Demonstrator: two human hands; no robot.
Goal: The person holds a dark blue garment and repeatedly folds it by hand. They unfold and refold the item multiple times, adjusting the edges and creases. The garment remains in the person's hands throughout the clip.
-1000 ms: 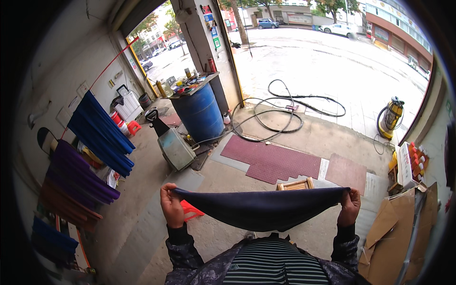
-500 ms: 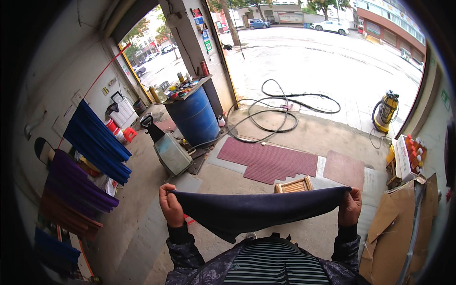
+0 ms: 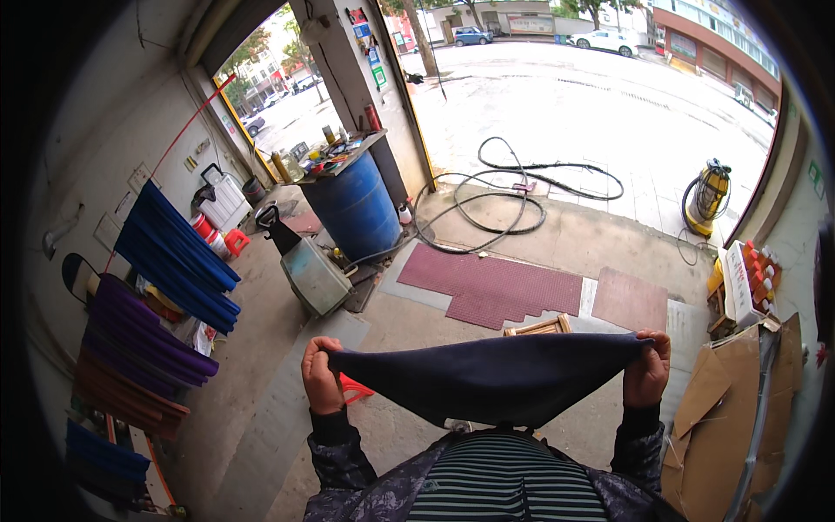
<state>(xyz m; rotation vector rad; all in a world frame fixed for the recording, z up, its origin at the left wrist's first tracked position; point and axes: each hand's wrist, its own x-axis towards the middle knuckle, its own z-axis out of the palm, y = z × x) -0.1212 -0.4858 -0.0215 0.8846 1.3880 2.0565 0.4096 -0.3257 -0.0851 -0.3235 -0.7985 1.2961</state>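
Across the person's striped shirt front (image 3: 496,483), held out at arm's reach: a dark navy cloth (image 3: 487,374), stretched between two bare hands. Left hand (image 3: 322,383) closed in a pinch on one upper corner; right hand (image 3: 646,376) pinching the other, the two set wide apart. Step in hand, as judged: spreading the cloth by its corners. Next move calls for both pinches staying firm and level, else a corner may slip. Fabric matt, thin-looking, supple; upper edge nearly taut, lower part sagging to a blunt point. Whether it touches the shirt, cannot tell.

Below and beyond it, partly covered: a bright red object (image 3: 355,389), kind unclear, and a slatted wooden stool (image 3: 539,326). To the right, flat creased cardboard (image 3: 722,418). To the left, blue cloth (image 3: 174,257) and purple cloth (image 3: 139,326) hang in soft folds.

Farther: maroon textured matting (image 3: 496,287) with a stepped edge, a boxy grey machine (image 3: 317,277), a ribbed blue drum (image 3: 355,207). Past these, black hose (image 3: 561,164) in loose loops by the doorway; outside, bright pale paving and a white car (image 3: 603,41).
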